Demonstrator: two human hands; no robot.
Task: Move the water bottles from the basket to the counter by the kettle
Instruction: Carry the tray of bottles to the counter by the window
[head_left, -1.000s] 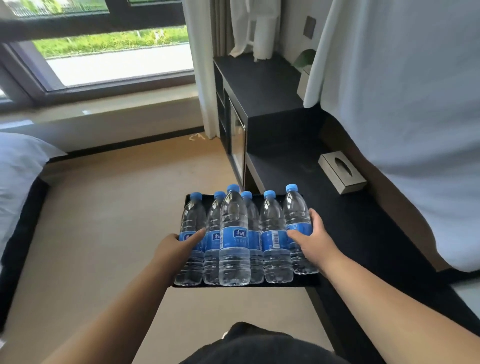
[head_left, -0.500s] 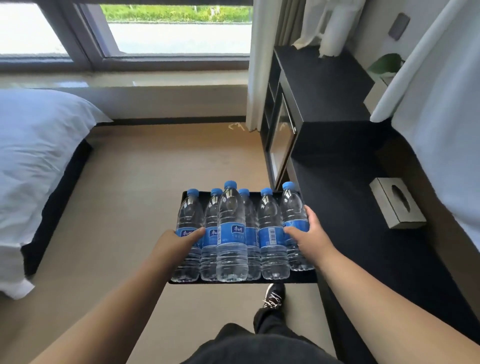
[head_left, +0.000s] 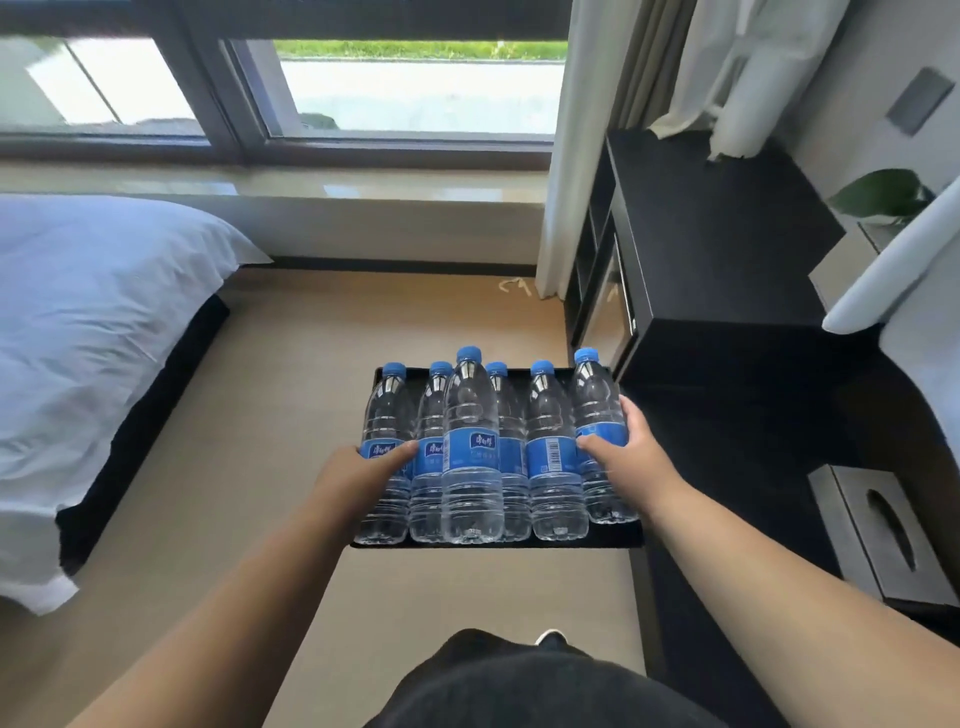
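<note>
Several clear water bottles (head_left: 471, 452) with blue caps and blue labels stand upright in a row on a flat black tray (head_left: 493, 543), held above the tan floor. My left hand (head_left: 358, 475) grips the row's leftmost bottle, thumb lying across its label. My right hand (head_left: 626, 452) grips the rightmost bottle, fingers wrapped round its far side. One bottle stands a little in front of the others. No kettle is in view.
A low black counter (head_left: 753, 467) runs along the right with a grey tissue box (head_left: 883, 535) on it. A taller black cabinet (head_left: 711, 228) stands behind it. White fabric (head_left: 914, 291) hangs over the counter's right side. A white bed (head_left: 93, 322) fills the left.
The view has swung left and tilted up, showing more of the bed and window. The tray of bottles stays between my hands, with the same hold on the end bottles.
</note>
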